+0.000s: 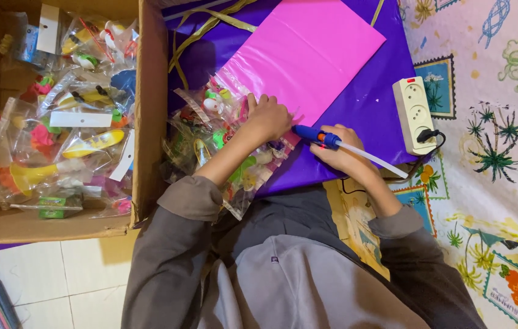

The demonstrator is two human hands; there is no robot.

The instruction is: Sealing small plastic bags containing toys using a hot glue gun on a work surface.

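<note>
A single head-worn camera looks steeply down from close above onto the person's lap and floor.
</note>
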